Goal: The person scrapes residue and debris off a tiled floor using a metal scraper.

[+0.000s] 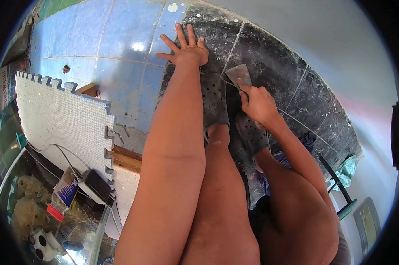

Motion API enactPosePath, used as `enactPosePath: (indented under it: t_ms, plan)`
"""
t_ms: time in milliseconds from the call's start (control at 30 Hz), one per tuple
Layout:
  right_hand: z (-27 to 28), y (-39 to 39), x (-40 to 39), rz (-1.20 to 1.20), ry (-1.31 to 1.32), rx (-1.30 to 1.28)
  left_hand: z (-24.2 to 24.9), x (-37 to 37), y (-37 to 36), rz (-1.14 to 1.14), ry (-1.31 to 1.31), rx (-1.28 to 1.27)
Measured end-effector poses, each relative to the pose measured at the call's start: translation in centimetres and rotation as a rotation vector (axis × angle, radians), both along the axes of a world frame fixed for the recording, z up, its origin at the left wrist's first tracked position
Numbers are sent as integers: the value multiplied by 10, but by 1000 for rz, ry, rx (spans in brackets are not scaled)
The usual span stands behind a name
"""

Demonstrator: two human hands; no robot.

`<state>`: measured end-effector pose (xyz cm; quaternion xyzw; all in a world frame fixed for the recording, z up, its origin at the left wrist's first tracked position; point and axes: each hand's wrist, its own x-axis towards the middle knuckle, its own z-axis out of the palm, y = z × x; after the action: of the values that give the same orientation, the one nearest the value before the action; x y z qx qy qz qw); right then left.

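Observation:
My left hand (188, 52) is laid with spread fingers on the tiled floor, where the blue tiles (124, 33) meet the black tiles (263, 51). Nothing is in it. My right hand (259, 104) is wrapped around a putty knife (239, 74), its index finger stretched along the flat metal blade. The blade lies close over the black tiles, just past my shoes; the handle is mostly hidden in my fist. Pale specks and smears mark the black tiles.
Dark clogs (215, 99) are on my feet. At left stands a white foam mat (62, 119) with jigsaw edges, before a glass tank (100, 234), a red-capped bottle (64, 194) and a black adapter (95, 187). A green plastic bag (346, 172) lies by the wall at right.

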<state>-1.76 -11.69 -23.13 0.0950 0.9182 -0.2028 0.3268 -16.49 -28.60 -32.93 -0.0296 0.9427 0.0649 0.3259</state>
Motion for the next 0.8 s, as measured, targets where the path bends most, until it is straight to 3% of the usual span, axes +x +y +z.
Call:
enactPosePath:
  t_ms: [533,700,800]
  plan:
    - [-14,7,-3,0,44,3,-1,0,-1,12,21,20]
    - [-14,53,24,5,86,-124,-2,0,-3,3,-7,-4]
    - [4,63,32,-26,-30,-108,-1,0,-1,12,8,17]
